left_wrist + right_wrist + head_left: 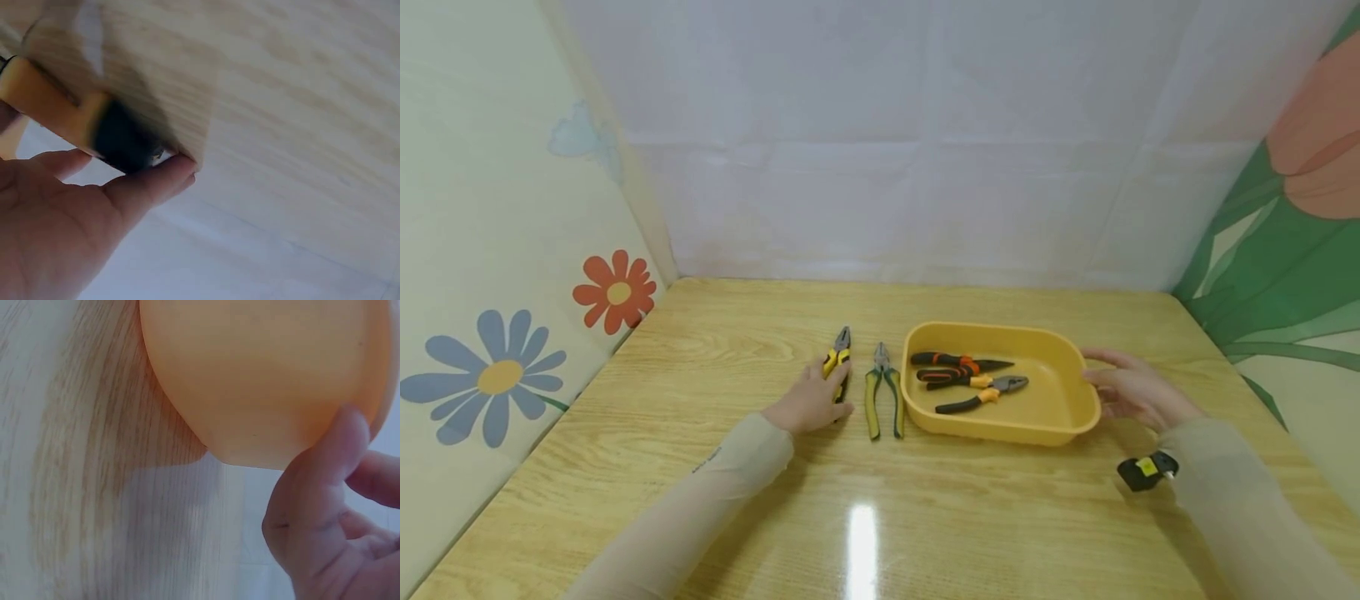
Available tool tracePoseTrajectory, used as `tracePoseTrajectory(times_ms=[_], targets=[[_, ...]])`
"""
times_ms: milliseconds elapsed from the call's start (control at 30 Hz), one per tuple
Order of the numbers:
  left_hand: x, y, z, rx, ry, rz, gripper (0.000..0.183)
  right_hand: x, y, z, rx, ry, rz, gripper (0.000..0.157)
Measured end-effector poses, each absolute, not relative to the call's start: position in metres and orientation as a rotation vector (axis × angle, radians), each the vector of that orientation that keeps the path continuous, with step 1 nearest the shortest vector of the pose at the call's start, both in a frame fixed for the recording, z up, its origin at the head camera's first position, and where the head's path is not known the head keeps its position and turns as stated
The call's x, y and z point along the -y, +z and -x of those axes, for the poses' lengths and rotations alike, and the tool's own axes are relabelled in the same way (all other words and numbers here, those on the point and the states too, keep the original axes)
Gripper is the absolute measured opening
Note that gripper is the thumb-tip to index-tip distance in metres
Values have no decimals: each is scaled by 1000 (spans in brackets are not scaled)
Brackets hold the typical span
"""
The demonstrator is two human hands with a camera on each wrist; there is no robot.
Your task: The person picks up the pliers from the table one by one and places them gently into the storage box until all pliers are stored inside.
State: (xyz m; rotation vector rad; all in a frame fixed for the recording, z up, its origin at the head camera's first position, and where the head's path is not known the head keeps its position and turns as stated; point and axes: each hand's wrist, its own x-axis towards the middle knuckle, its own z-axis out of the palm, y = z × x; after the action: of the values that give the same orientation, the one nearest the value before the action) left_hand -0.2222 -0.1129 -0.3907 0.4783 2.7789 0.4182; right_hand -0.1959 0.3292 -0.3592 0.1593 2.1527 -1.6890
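Note:
My left hand point(811, 402) holds combination pliers point(843, 340) with yellow and black handles, which lie on the table with the jaws pointing away. In the left wrist view, the handles point(53, 100) are between the thumb and fingers, partly blurred. Just right of them lie green-handled pliers point(882, 379), untouched. At the right end of a yellow plastic bin point(977, 432), my right hand point(1138, 390) grips the rim; one digit presses the outer wall in the right wrist view. Inside the bin are long-nose pliers point(955, 360) with black and orange handles and combination pliers point(985, 395) with orange and black handles.
A small black and yellow object point(1147, 471) shows beside the right sleeve, at the wrist. The wood-grain table point(737, 333) ends at a white cloth backdrop point(880, 200). Flower-patterned panels point(497, 250) stand at both sides.

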Motion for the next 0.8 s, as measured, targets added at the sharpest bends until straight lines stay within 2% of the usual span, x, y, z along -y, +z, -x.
tracePoseTrajectory(times_ms=[167,367,600,800], targets=[[113,-391,225,-2794,454,-469,60,-328,-360,196,-2151,-1697,-170,66],[108,-388,226,-2902,248,-575,48,-328,-360,196,-2150,-1702,-165,66],[103,-392,228,-2988,91,-560,62,-327,-361,196,-2142,-1717,-165,66],[106,-395,227,-3079,-63,-594,54,-329,-362,196,-2139,-1730,-138,66]])
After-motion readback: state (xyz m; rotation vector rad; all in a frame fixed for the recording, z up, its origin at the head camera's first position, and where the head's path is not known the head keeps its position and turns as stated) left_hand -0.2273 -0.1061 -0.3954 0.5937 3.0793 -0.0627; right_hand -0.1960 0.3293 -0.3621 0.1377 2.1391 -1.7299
